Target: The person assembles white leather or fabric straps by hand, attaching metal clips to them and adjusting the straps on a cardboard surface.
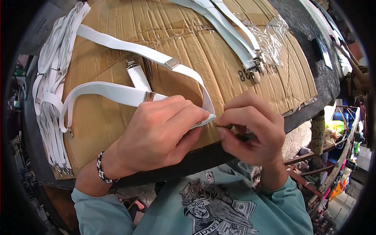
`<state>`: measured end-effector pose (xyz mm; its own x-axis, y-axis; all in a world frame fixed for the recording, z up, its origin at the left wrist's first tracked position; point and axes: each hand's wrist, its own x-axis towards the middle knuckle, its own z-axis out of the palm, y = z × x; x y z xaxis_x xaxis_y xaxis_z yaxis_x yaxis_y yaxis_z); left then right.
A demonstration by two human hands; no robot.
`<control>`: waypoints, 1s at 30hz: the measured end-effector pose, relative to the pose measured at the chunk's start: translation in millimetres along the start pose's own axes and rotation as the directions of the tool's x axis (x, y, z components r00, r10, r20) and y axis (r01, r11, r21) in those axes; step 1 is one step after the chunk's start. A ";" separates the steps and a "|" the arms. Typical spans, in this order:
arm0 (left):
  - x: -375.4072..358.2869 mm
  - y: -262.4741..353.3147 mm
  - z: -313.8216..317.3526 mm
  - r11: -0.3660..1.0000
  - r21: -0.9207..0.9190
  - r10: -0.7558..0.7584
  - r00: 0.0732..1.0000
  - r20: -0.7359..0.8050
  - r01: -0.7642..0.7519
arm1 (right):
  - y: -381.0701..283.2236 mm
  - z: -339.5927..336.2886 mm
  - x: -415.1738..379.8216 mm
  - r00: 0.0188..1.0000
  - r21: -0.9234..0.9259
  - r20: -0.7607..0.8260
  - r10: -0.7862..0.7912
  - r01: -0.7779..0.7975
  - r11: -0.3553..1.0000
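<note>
Far left: bundle of white straps (55, 74) lying lengthwise on the cardboard (111, 135), which covers much of the dark table (327, 92). Metal clips (64, 170) gathered at the bundle's near end.

Next, the white suspender (117, 91) being worked on: looped across the cardboard, two metal adjusters on it, a short leg ending in a metal clip (132, 64) that points away from the person. Its near end is folded to a point, right between the two hands.

Left hand (164, 131): closed, thumb and index pinching the suspender just short of that folded tip, other fingers curled under. Back of hand up, knuckles forward, forearm in from lower left, beaded bracelet (103, 168) at the wrist.

Right hand (252, 129): fingers curled, thumb and index almost meeting just beside the tip. Small dark sliver shows at the fingertips; can't tell what it is or whether it's gripped. Forearm up from lower right, fingers pointing left.

Upper right: second suspender set (231, 33), clips toward the person, clear plastic wrap (274, 37) alongside, on the cardboard.
</note>
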<state>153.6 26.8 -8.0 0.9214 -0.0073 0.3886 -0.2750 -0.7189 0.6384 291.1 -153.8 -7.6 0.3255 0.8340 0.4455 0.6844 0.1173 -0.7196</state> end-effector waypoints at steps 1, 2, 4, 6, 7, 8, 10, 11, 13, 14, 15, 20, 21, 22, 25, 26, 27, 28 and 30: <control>0.1 0.0 -0.4 1.000 0.004 -0.002 1.000 0.008 0.002 | 0.3 5.0 2.0 1.000 0.007 -0.017 -0.021 0.021 1.000; -0.3 -0.1 -1.2 1.000 0.007 -0.003 1.000 0.016 0.003 | 1.8 11.1 3.9 0.999 0.013 -0.033 -0.042 0.043 0.999; 0.1 -0.8 -1.8 1.000 0.013 0.001 1.000 0.028 -0.001 | 4.6 15.3 3.1 0.997 0.000 -0.053 -0.064 0.064 0.998; 0.4 -1.0 -1.7 1.000 0.021 0.006 1.000 0.030 -0.006 | 6.5 14.8 0.4 0.996 -0.034 -0.053 -0.071 0.070 0.997; -0.2 -1.2 -0.6 1.000 0.016 0.008 1.000 0.021 -0.008 | 7.1 13.0 -1.5 0.998 -0.045 -0.035 -0.055 0.053 0.998; -0.5 -2.3 1.3 1.000 0.012 0.015 1.000 0.011 -0.015 | 8.2 9.9 -3.5 0.999 -0.060 -0.019 -0.041 0.039 0.997; -0.6 -2.5 2.0 1.000 0.012 0.023 1.000 -0.002 -0.022 | 8.2 4.0 -6.1 1.000 -0.077 0.007 -0.002 0.003 0.997; -1.1 -2.3 1.5 1.000 0.014 0.023 1.000 -0.004 -0.023 | 7.1 1.3 -6.9 1.000 -0.078 0.016 0.023 -0.022 0.997; -2.6 -1.4 1.9 1.000 0.012 0.020 1.000 -0.003 -0.020 | 3.8 0.1 -7.7 0.999 -0.060 0.013 0.044 -0.043 0.997; -2.4 -1.1 1.8 1.000 0.012 0.018 1.000 -0.003 -0.018 | 2.0 1.4 -5.7 0.999 -0.042 0.000 0.033 -0.033 0.999; -1.6 -1.3 1.1 1.000 0.015 0.019 1.000 -0.005 -0.019 | 1.2 4.4 -3.2 1.000 -0.024 -0.012 0.016 -0.016 1.000; 0.1 -1.5 -0.8 1.000 0.019 0.020 1.000 0.013 -0.020 | 1.3 15.3 4.0 0.997 -0.018 -0.048 -0.066 0.065 0.998; -0.6 -1.7 -0.1 1.000 0.020 0.019 1.000 0.009 -0.020 | 3.2 15.1 2.6 0.996 -0.048 -0.049 -0.079 0.077 0.996; -1.1 -1.6 1.0 1.000 0.018 0.020 1.000 0.010 -0.020 | 4.7 14.3 1.3 0.994 -0.077 -0.050 -0.092 0.088 0.993; -0.1 -1.5 2.3 1.000 0.015 0.027 1.000 0.006 -0.027 | 7.4 5.9 -3.1 0.997 -0.125 0.000 -0.076 0.076 0.989; -0.9 -1.1 2.0 1.000 0.013 0.022 1.000 0.004 -0.022 | 8.1 3.1 -4.7 0.999 -0.120 0.017 -0.052 0.054 0.991; -1.4 -1.1 1.7 1.000 0.011 0.017 1.000 0.003 -0.017 | 9.0 0.6 -6.3 0.999 -0.115 0.033 -0.027 0.030 0.993; -1.1 -1.3 1.5 1.000 0.010 0.022 1.000 -0.001 -0.022 | 9.4 -0.4 -7.7 0.999 -0.111 0.048 0.003 0.002 0.994; -1.4 -1.6 2.0 1.000 0.005 0.027 1.000 -0.008 -0.027 | 4.5 -0.6 -4.7 1.000 -0.070 0.013 -0.003 0.004 0.998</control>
<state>153.2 26.5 -10.8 0.9114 -0.0213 0.4111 -0.2984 -0.7220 0.6242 293.0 -157.5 -12.6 0.3147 0.8406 0.4408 0.7298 0.0826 -0.6787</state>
